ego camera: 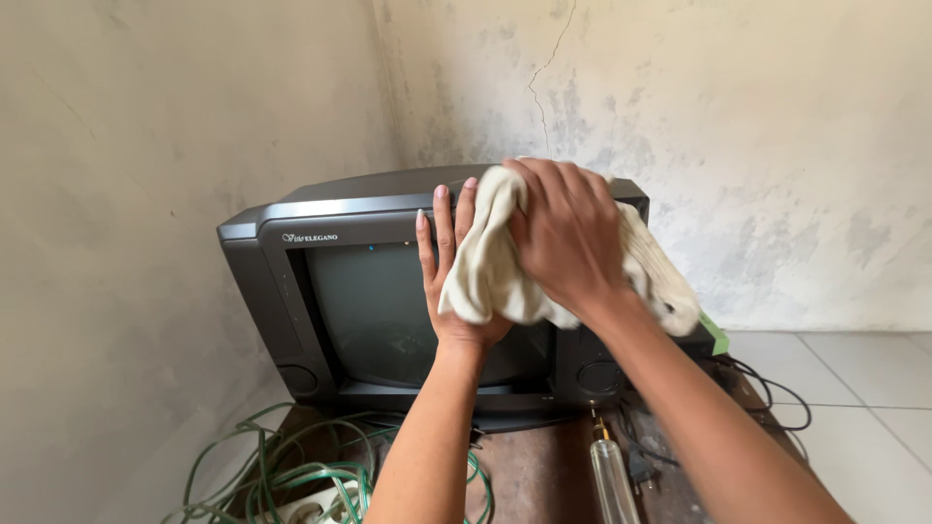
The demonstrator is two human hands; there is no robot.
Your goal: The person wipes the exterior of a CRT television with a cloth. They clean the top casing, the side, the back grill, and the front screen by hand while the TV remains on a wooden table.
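A dark grey tube television (291, 291) stands on a low brown table (534, 475) in the corner of the room. A cream cloth (490, 262) is bunched in front of its upper screen. My right hand (568, 233) grips the cloth from above. Raised with its palm up and fingers together, my left hand (451, 281) sits under and behind the cloth, touching it.
A tangle of green cable (291, 471) lies at the table's left front. A clear tube-like tool (614, 475) lies on the table near black cords (777, 393). Bare plaster walls meet behind the set; white floor tiles (854, 378) are at right.
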